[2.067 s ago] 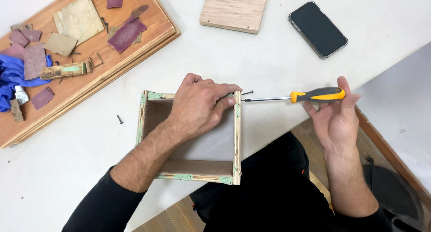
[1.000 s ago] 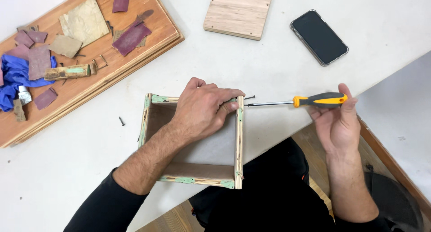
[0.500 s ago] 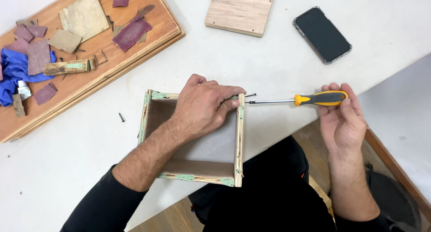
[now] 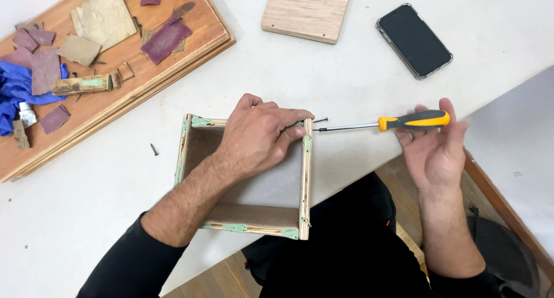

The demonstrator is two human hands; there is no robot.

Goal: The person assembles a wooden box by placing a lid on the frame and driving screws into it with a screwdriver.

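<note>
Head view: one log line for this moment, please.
left hand grips frame corner | right hand holds screwdriver, fingers loose | tip at screw on frame side | phone on table

Your left hand (image 4: 259, 139) and right hand (image 4: 435, 154) are bare, with no gloves, rings or watch showing. Both forearms are uncovered; your black long sleeves (image 4: 130, 263) are pushed up towards the elbows. Below them, you wear dark, plain trousers (image 4: 346, 246) without visible markings.

Left hand (image 4: 259, 136) grips wooden frame (image 4: 304, 182); right hand (image 4: 435, 151) holds screwdriver (image 4: 384, 124) at it.
</note>
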